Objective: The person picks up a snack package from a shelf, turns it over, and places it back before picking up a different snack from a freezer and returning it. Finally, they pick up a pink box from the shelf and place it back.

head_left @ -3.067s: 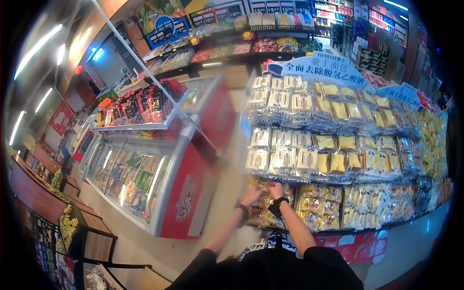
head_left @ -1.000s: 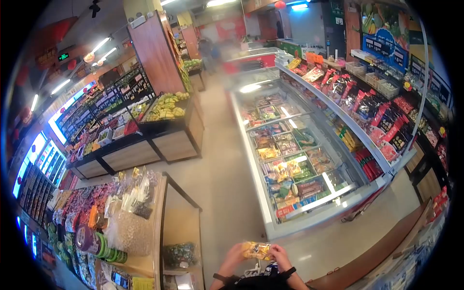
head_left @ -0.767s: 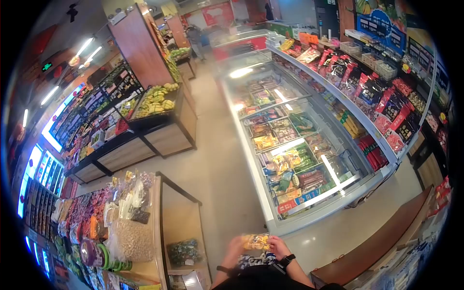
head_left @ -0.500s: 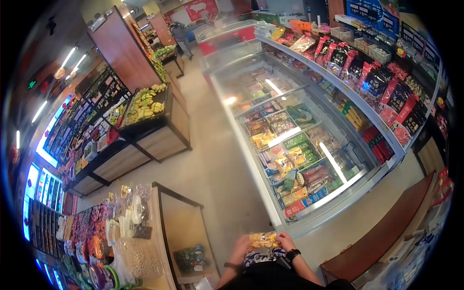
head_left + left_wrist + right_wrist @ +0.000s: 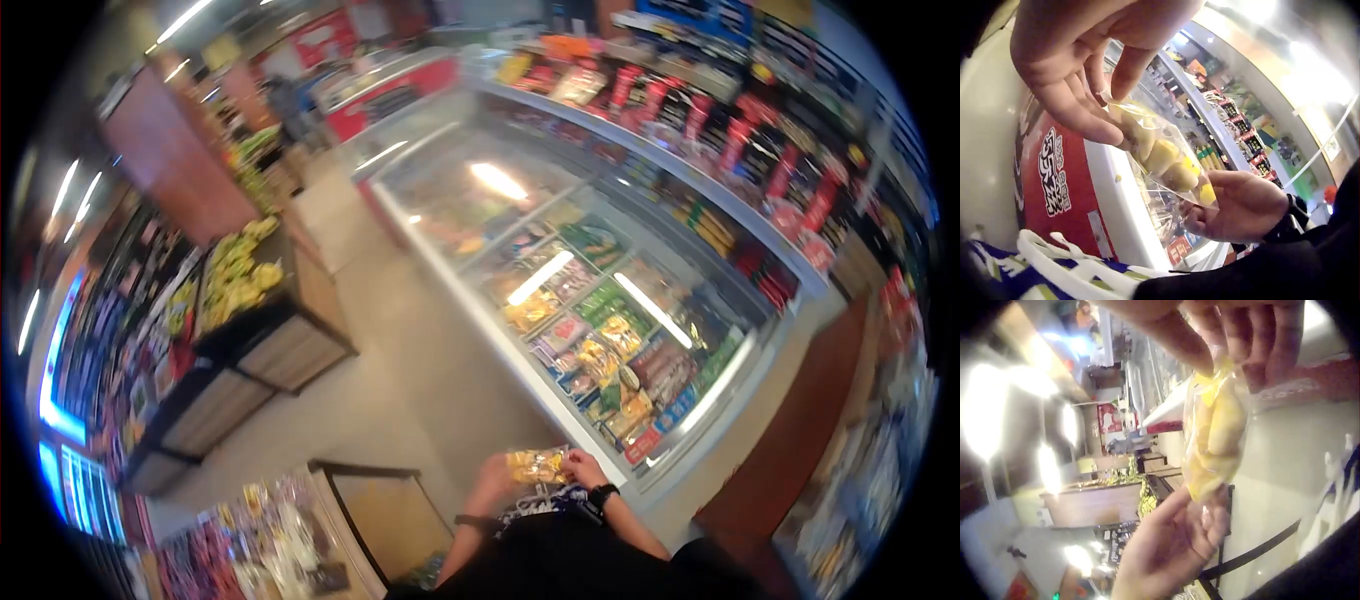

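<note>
Both hands hold one clear, yellow-printed plastic packet [image 5: 537, 466] in front of the body, with pale rounded pieces inside. The left hand [image 5: 492, 484] pinches one end; in the left wrist view its thumb and fingers [image 5: 1104, 128] close on the wrapper's edge. At the opposite end the right hand [image 5: 588, 470] pinches the wrapper. Through the clear film of the packet [image 5: 1163, 157] several rounded pieces show in a row. In the right wrist view the packet [image 5: 1216, 434] hangs between the right hand [image 5: 1235, 337] above and the left hand [image 5: 1169, 544] below.
A glass-topped chest freezer [image 5: 590, 330] stands ahead to the right, with a shelf of red packages [image 5: 735, 140] behind it. A produce stand with bananas [image 5: 240, 275] is on the left, packaged goods [image 5: 260, 540] at lower left. A brown board [image 5: 800, 440] lies at right; a person [image 5: 290, 105] stands far off.
The view has turned from the bread display to the freezer aisle, and the stands have shifted within it. The packet is now held up between both hands, away from the display.
</note>
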`<move>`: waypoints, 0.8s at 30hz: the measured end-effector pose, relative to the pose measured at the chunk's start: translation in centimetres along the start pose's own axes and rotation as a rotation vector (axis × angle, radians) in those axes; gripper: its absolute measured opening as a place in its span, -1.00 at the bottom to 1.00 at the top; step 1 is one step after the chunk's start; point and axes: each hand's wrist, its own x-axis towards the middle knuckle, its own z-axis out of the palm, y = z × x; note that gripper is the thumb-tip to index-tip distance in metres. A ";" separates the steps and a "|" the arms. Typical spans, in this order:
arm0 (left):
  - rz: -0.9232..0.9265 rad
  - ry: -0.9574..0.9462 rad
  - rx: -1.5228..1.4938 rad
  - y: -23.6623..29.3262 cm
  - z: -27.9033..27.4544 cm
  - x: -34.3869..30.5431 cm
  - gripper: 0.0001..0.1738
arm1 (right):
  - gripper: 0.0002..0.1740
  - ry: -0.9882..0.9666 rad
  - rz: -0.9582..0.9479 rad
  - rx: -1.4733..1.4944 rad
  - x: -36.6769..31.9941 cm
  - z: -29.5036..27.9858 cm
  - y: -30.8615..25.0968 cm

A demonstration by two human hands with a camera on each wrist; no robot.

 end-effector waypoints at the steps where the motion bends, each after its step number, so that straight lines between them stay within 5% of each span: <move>1: -0.138 0.004 -0.093 2.7 0.4 0.1 -0.73 | -0.93 -0.039 -0.041 -0.030 0.8 0.3 0.3; 6: 0.101 -0.174 0.126 -1.5 -4.7 5.9 -0.65 | -0.89 0.080 -0.100 -0.091 2.5 1.3 -1.0; 8: -0.086 -0.169 -0.088 -1.7 -5.1 7.9 -0.59 | -0.88 0.127 -0.124 -0.195 4.8 0.1 1.2; 9: -0.208 -0.191 0.022 -1.5 -5.3 9.9 -0.52 | -0.87 0.176 0.017 0.113 3.9 0.4 -0.8; 12: -0.150 -0.224 0.168 1.6 -3.6 13.1 -0.54 | -0.90 0.266 -0.004 0.171 7.0 -1.4 0.0; 14: -0.197 -0.278 0.275 2.7 -2.7 16.2 -0.55 | -0.91 0.359 -0.250 -0.305 11.1 -3.3 3.3; 17: -0.253 -0.374 0.332 2.8 -2.4 21.0 -0.52 | -0.89 0.399 -0.333 -0.641 17.3 -5.5 7.7; 20: -0.170 -0.386 0.487 5.6 -0.3 22.9 -0.49 | -0.82 0.597 -0.169 -0.076 17.6 -4.8 6.1; 24: -0.155 -0.610 0.734 5.2 0.1 28.5 -0.48 | -0.77 0.684 -0.086 -0.030 18.2 -4.3 3.6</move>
